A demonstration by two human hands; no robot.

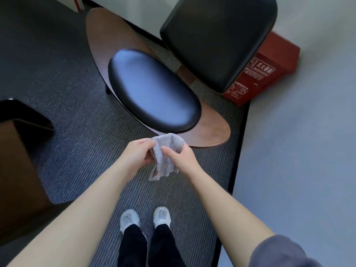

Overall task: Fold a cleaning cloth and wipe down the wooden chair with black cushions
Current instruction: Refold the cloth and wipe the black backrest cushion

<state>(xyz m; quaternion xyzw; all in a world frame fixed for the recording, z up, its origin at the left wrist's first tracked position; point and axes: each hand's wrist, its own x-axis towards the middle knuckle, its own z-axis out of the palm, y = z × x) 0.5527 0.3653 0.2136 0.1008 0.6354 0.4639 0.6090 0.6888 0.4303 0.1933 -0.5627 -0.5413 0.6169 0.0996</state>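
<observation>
A pale grey patterned cleaning cloth (166,157) hangs crumpled between both hands, just in front of the chair's near edge. My left hand (137,153) pinches its left side; my right hand (183,155) grips its right side with fingers curled round it. The wooden chair's oval seat board (213,130) carries a round black seat cushion (152,91), and a black back cushion (215,41) stands behind it. Neither hand touches the chair.
A red fire-extinguisher box (269,70) stands against the wall behind the chair's back. A dark wooden piece of furniture (17,151) stands at the left. Striped grey carpet (77,151) lies underfoot, with my white shoes (144,218) on it.
</observation>
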